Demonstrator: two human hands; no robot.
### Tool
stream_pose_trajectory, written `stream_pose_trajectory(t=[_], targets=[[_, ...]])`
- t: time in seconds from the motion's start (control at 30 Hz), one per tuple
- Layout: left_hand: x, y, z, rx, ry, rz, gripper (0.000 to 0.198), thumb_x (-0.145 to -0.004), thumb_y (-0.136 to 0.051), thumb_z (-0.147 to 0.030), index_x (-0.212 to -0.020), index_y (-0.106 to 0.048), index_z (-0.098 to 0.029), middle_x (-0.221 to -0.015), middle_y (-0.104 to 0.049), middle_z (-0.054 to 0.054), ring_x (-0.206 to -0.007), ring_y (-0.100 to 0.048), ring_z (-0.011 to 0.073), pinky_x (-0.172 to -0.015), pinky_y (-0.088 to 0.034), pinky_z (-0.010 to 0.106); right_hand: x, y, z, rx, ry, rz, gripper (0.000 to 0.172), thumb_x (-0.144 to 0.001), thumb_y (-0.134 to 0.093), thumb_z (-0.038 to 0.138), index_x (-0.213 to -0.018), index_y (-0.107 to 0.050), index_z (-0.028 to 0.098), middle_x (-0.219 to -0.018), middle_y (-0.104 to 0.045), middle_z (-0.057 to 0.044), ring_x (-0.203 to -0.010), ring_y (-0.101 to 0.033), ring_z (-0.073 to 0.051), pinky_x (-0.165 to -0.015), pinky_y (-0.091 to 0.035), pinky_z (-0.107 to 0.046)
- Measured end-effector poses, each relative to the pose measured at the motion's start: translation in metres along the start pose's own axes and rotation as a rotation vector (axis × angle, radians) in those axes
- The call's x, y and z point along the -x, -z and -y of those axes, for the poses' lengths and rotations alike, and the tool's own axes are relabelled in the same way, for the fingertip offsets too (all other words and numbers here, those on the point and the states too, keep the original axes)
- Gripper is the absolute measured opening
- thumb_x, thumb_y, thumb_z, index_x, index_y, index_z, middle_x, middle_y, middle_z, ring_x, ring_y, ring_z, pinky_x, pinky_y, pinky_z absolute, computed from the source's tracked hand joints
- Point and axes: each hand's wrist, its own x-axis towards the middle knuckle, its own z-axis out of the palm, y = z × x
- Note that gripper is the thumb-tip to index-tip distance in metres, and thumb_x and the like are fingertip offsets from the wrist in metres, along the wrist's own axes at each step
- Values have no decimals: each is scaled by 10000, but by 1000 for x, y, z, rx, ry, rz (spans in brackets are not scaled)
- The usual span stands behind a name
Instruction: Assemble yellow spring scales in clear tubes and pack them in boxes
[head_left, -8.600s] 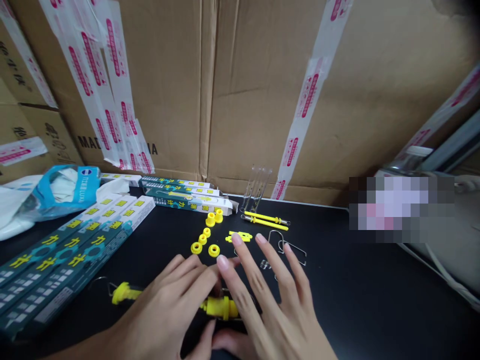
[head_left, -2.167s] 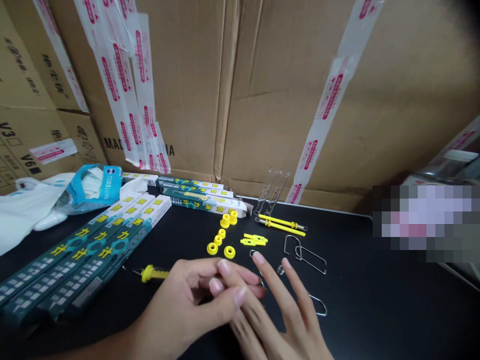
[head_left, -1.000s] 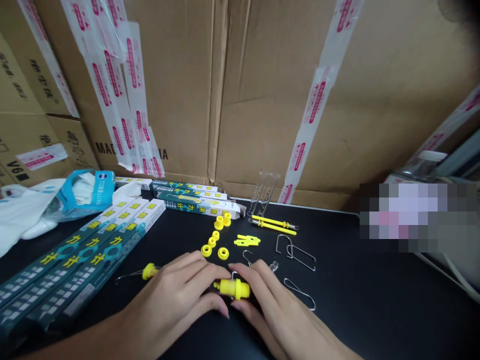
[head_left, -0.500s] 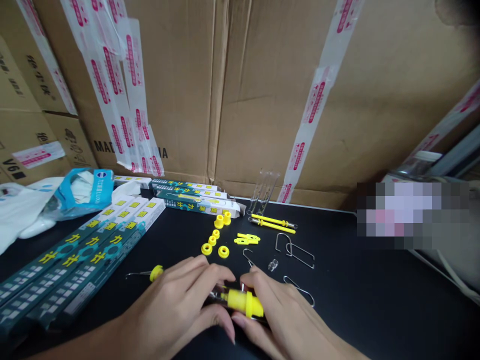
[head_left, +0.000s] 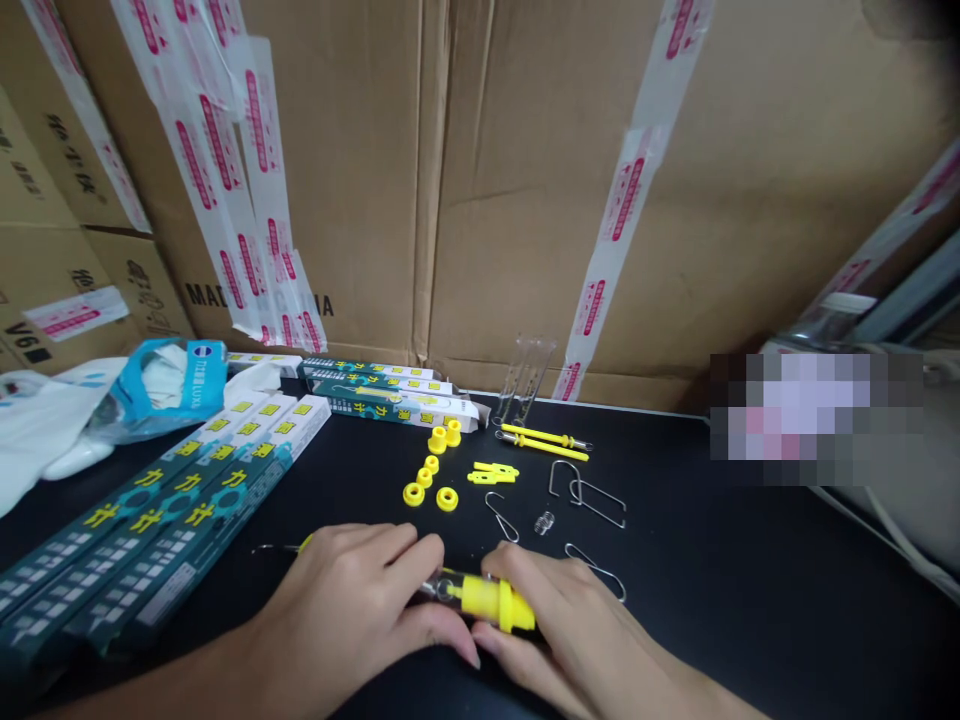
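Note:
My left hand (head_left: 360, 600) is wrapped round a clear tube (head_left: 431, 588), with a thin metal hook (head_left: 274, 548) sticking out on its left side. At the tube's right end sits a yellow plug (head_left: 487, 600), which my right hand (head_left: 555, 620) grips between thumb and fingers. A coil of wire shows inside the tube beside the plug. Just beyond my hands lie yellow rings and caps (head_left: 413, 494), small yellow flat pieces (head_left: 493, 474), a metal hook (head_left: 502, 517), a small spring (head_left: 544, 522) and bent wire pieces (head_left: 598, 500).
Green and white printed boxes (head_left: 187, 500) lie at the left, with more along the cardboard wall (head_left: 360, 200). A blue plastic packet (head_left: 169, 385) is behind them. Yellow rods (head_left: 544, 444) and clear tubes (head_left: 525, 380) lie at the back. A blurred patch covers something at the right.
My right hand and the yellow plug have shifted slightly right. More of the clear tube shows between my hands, and the metal hook beyond my right fingers is now fully uncovered.

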Motion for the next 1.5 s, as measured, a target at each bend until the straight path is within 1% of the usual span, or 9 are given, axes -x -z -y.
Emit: stream_pose_trajectory(t=[0.27,0.43,0.57,0.7,0.83,1.0,1.17,1.33,1.5], targets=[[4,-2,-1,18,73,71,664,-977,-257,-692,-634,-541,-199,-533,-603,-33,-452,-606,140,-455,-375,267,2,-9,-8,-38,-47,-33,259,-998,-444,454,-912,-532,226,-651,-615,46,-488,-547,-121,-484,-398,-234],[3,-1,-2,-64,24,51,673,-1001,-240,-655,-609,-544,-200,-511,-606,-22,-437,-630,149,-439,-411,266,1,-16,-13,-84,-187,4,398,-916,-525,606,-996,-565,218,-573,-544,79,-419,-468,-115,-459,-365,-240],[4,-2,-4,-166,-43,-15,676,-1035,-193,-590,-603,-542,-203,-483,-574,-22,-407,-614,160,-421,-422,295,0,-13,-9,-91,-117,23,521,-956,-368,677,-919,-573,199,-575,-579,49,-419,-485,-123,-443,-345,-254],[5,-2,-4,-228,-62,-45,682,-1025,-158,-584,-635,-563,-198,-486,-585,-17,-397,-617,180,-409,-435,329,3,-9,-3,-9,-36,57,594,-1014,-201,628,-938,-578,176,-578,-623,19,-411,-529,-142,-450,-372,-273],[-1,3,-2,-196,-106,-27,680,-1005,-183,-599,-614,-556,-187,-470,-578,-21,-380,-617,158,-385,-443,300,2,-5,1,67,-18,48,539,-1052,-188,529,-928,-577,178,-592,-648,7,-413,-548,-148,-463,-394,-280],[-4,6,-1,-80,-57,3,615,-1021,-229,-589,-686,-553,-188,-549,-621,-10,-455,-654,164,-427,-471,281,2,-5,0,22,-37,26,451,-1062,-235,481,-916,-550,193,-612,-628,27,-430,-522,-135,-489,-402,-274],[2,4,-2,-14,5,21,553,-1002,-317,-627,-708,-518,-204,-562,-629,-28,-465,-654,155,-422,-429,271,5,-8,-7,-132,-73,16,343,-1028,-375,516,-1038,-544,219,-703,-643,40,-494,-532,-122,-544,-421,-247],[7,1,-3,28,44,82,566,-1016,-251,-624,-721,-508,-215,-577,-641,-34,-476,-657,148,-437,-405,267,5,-8,-9,-205,-151,21,418,-937,-492,633,-1009,-566,228,-666,-596,49,-495,-486,-126,-537,-399,-254],[4,3,1,38,149,161,545,-980,-336,-665,-754,-551,-218,-584,-645,-38,-430,-621,153,-410,-377,260,2,-6,-10,-362,-272,-108,244,-989,-489,470,-1013,-573,242,-645,-537,61,-501,-442,-117,-502,-357,-231]])
